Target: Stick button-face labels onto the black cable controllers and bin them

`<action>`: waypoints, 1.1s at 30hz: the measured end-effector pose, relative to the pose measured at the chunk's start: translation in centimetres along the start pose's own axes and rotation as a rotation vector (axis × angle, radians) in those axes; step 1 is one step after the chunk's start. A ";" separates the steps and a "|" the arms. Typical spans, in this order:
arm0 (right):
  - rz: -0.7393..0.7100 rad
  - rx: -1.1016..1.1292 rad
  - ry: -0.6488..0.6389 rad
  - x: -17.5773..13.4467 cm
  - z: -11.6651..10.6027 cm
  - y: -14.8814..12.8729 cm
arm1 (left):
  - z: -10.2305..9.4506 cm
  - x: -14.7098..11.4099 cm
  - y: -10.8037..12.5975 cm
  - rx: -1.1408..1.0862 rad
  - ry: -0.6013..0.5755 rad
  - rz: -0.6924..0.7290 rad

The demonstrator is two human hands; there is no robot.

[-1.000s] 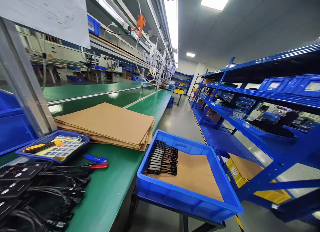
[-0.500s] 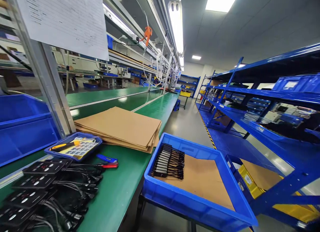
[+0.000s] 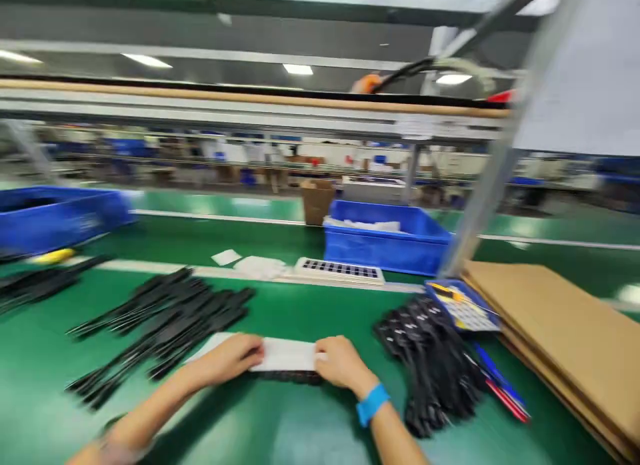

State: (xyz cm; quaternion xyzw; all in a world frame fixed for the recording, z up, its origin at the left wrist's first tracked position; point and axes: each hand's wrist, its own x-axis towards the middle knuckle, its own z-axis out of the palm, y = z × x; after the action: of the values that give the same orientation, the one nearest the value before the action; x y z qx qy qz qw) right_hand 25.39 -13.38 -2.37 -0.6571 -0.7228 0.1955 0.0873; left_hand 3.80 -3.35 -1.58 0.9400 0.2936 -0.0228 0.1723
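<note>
Near the middle of the green bench, a white sheet or strip (image 3: 289, 355) is stretched between my two hands. My left hand (image 3: 231, 358) pinches it toward its left end, and part of it extends behind that wrist. At the other end my right hand (image 3: 343, 363), with a blue wristband, has its fingers curled closed on the edge. A dark strip (image 3: 290, 377) shows just below the white one; blur hides what it is. Left of my hands lie several black cabled pieces (image 3: 175, 318) in rows. A pile of black boxes with cables (image 3: 430, 358) is to the right.
Along the back sit a blue bin (image 3: 385, 248), a white tray with dark cells (image 3: 340, 271) and white scraps (image 3: 260, 267). Cardboard sheets (image 3: 555, 318), a small blue tray (image 3: 463, 308) and blue and red-handled tools (image 3: 505, 385) are at right. A metal post (image 3: 490, 198) rises behind.
The view has swung left from the aisle and the blue crate of parts to the bench front. Both hands have come into view, holding the white strip.
</note>
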 end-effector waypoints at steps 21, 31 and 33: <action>-0.145 0.247 -0.055 0.4 1.5 2.0 | -1.5 -3.7 -6.1 -0.141 -0.084 -0.047; -0.159 0.273 -0.049 0.4 1.3 2.1 | -1.2 -3.4 -6.4 -0.146 -0.022 -0.058; -0.174 0.301 -0.075 0.4 1.2 2.3 | -1.6 -4.2 -7.1 -0.196 -0.060 -0.009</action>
State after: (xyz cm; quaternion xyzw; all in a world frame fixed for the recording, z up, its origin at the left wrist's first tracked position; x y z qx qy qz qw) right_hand 26.95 -13.04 -4.40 -0.5638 -0.7423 0.3176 0.1741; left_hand -3.69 0.37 -1.66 0.9162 0.2933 -0.0230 0.2720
